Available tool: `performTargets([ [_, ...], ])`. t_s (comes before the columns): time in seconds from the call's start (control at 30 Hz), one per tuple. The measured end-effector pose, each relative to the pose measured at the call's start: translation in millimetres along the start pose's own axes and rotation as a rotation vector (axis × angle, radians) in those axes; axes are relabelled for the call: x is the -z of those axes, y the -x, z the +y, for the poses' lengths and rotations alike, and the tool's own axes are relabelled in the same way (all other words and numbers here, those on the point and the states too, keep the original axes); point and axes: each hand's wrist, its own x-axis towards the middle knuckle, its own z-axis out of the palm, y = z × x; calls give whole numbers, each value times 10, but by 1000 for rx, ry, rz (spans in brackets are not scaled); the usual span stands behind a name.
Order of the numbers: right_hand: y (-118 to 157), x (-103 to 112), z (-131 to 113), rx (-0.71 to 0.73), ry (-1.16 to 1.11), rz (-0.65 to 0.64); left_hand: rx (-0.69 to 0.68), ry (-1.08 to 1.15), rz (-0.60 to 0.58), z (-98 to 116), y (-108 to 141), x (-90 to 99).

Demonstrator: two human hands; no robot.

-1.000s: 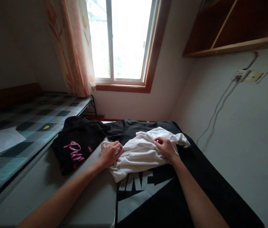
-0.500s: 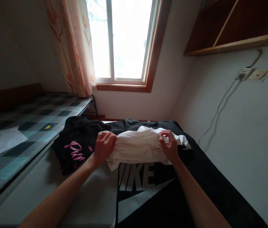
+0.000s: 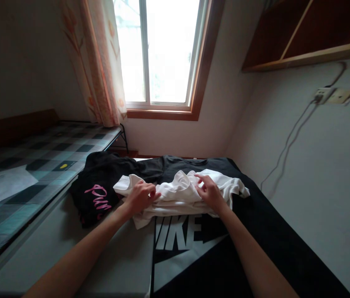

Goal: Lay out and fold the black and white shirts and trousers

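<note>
A crumpled white shirt lies bunched across a black garment with a large grey NIKE print. My left hand rests on the left part of the white shirt, thumb stretched out and fingers loosely bent. On the shirt's right part is my right hand, its fingers apart and touching the cloth near the raised collar folds. Neither hand visibly grips the fabric. To the left of the white shirt lies a bunched black garment with pink lettering.
A bed with a checked cover runs along the left, with a sheet of paper on it. Behind are a window and a curtain. A shelf and a socket with a cable are on the right wall.
My hands have let go of the white shirt's upper edge and moved closer together. The shirt has slumped into looser folds, its left end now spread out behind my left hand.
</note>
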Motion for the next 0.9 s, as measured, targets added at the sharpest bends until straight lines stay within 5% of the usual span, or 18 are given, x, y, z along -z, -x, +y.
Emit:
performTargets([
  [0.17,-7,-21,136,-10,179,55,71,-53,-57,139,19,6],
  [0.5,-15,-12,167,-121,147,2,262,30,-79,175,9,-10],
  [0.77,-67,87,224,-111,-66,480,201,68,-90,122,27,-36],
  [0.9,-71,119,207,-78,-115,526,190,116,-88,113,36,-35],
])
